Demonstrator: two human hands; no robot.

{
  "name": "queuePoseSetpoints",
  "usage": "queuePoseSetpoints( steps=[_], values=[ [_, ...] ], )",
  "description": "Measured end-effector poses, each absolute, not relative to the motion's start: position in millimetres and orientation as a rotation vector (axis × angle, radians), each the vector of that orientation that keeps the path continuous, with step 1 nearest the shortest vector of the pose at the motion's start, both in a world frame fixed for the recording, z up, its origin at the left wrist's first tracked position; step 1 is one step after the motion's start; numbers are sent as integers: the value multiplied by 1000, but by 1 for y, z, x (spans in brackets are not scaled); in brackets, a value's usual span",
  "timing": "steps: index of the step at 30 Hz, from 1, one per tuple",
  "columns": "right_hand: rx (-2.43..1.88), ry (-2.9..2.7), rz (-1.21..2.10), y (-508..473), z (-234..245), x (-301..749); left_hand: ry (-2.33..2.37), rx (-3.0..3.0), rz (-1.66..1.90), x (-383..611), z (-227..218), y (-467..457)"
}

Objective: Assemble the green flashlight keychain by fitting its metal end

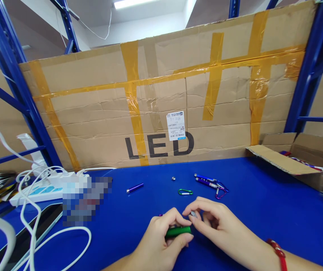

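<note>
My left hand (161,237) is closed round a small green tube (178,231), held level just above the blue table (263,203). My right hand (209,222) pinches a small silver piece (193,214) at the tube's right end. Farther back lie a green carabiner (185,192), a purple tube (135,188), a small silver cap (173,178) and two little keychain torches (210,181) with clips. A red band (277,251) is on my right wrist.
A taped cardboard sheet marked LED (161,113) stands along the back. A white power strip (42,186) with looping white cables (51,233) lies at left. An open cardboard box (297,158) sits at right. Blue rack posts (311,67) frame the sides.
</note>
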State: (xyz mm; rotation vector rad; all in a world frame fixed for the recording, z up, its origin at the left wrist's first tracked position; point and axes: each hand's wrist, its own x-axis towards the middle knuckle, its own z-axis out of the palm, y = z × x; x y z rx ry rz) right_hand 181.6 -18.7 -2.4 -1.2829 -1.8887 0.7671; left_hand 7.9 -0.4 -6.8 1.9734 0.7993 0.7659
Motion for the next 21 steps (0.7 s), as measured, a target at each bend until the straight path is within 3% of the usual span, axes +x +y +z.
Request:
queuePoseSetpoints(
  steps=[21],
  values=[
    [-1295, -1903, 768, -19, -2, 182, 781, 1975, 764, 7, -8, -1]
  ],
)
